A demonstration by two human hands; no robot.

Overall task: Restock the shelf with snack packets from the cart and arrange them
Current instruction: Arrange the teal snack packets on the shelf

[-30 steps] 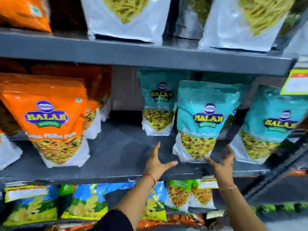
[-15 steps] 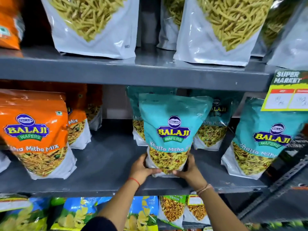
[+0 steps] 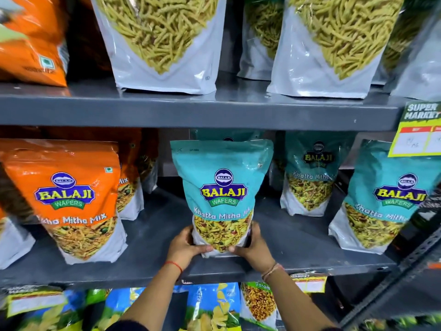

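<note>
Teal Khatta Mitha packet [image 3: 220, 194] is upright on the middle shelf [image 3: 155, 240], base close to the front edge. I cannot tell whether it rests fully on the shelf.

My left hand [image 3: 185, 247] grips its lower left corner and my right hand [image 3: 255, 244] grips the lower right. Fingers are curled round the base, thumbs on the front face, packet clamped between them.

The packet top is just below the upper shelf lip [image 3: 191, 113].

Left: bare shelf up to the orange packet [image 3: 71, 199].

Right: a narrower bare strip before the front teal packet [image 3: 386, 204]. Another rear teal packet [image 3: 310, 173] stands farther back.
</note>
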